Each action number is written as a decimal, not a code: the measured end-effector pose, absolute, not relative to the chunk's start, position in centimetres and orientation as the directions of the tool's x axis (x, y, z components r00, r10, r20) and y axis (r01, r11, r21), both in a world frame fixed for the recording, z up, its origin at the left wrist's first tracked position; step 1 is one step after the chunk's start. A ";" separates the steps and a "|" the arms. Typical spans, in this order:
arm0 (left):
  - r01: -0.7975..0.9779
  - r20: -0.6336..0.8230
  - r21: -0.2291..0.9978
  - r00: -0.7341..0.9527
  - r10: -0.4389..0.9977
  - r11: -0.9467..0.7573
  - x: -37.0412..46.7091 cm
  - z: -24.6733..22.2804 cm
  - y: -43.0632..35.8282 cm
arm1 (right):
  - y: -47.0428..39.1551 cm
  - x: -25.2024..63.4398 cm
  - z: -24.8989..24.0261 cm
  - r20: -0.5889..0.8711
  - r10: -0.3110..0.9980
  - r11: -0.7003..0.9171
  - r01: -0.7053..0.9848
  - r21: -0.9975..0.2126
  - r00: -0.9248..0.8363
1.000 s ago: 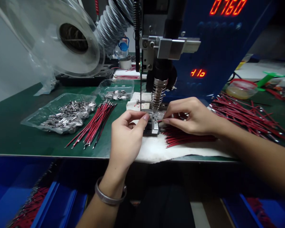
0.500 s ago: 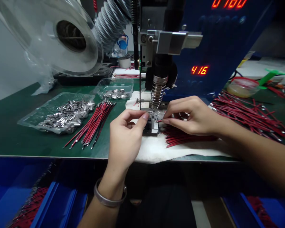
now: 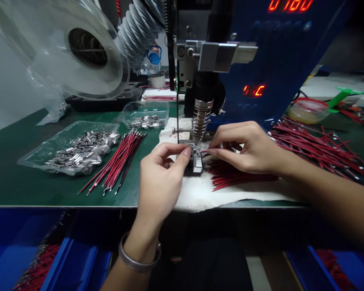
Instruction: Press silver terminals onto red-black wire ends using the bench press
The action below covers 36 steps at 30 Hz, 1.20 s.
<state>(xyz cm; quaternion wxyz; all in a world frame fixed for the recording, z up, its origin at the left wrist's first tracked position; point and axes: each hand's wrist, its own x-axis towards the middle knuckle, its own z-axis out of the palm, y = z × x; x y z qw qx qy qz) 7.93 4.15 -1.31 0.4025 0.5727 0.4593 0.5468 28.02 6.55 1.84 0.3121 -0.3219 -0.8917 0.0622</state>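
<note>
A small metal fixture [image 3: 195, 161] sits on a white cloth [image 3: 206, 194] at the front edge of the green worktop [image 3: 18, 182], directly under the coiled spring tip [image 3: 201, 117] of a blue machine [image 3: 279, 60]. The left hand [image 3: 160, 178] pinches thumb and forefinger together against the fixture's left side; what it grips is too small to make out. The right hand [image 3: 245, 147] comes in from the other side, fingertips closed on the end of a thin red wire [image 3: 204, 152] held at the fixture's top. Beneath that hand lies a bundle of red wires [image 3: 233, 176] on the cloth, and a larger loose heap of red wires [image 3: 318, 147] spreads out to the right. To the left lie a neat bunch of red and black wires [image 3: 118, 161] and a clear tray of small metal parts [image 3: 79, 147] (a second, smaller tray [image 3: 147, 117] sits behind it). A large clear reel [image 3: 79, 48] stands at the back left. Red digits [image 3: 289, 5] glow on the machine's face.
</note>
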 end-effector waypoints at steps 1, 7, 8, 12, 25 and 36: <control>0.091 0.252 0.964 -0.022 0.967 -0.249 7.9 -1.3 4.2 | 6.6 28.0 1.8 0.517 0.613 0.785 0.536 -0.310 -0.598; 0.130 0.249 0.962 -0.042 0.968 -0.241 8.1 -1.2 4.2 | 6.3 27.8 1.9 0.513 0.607 0.790 0.531 -0.306 -0.607; 0.137 0.250 0.961 -0.040 0.968 -0.242 8.2 -1.2 4.2 | 6.3 27.8 1.9 0.515 0.607 0.789 0.531 -0.307 -0.604; 0.140 0.256 0.958 -0.041 0.966 -0.248 8.2 -1.3 4.2 | 6.1 27.6 1.9 0.530 0.607 0.787 0.543 -0.294 -0.592; 0.082 0.211 0.976 -0.114 0.971 -0.203 8.4 -1.2 4.3 | 6.3 27.4 1.6 0.541 0.605 0.785 0.553 -0.279 -0.585; 0.112 0.231 0.969 -0.107 0.967 -0.219 8.4 -1.1 4.3 | 6.2 27.4 1.4 0.538 0.621 0.770 0.574 -0.280 -0.570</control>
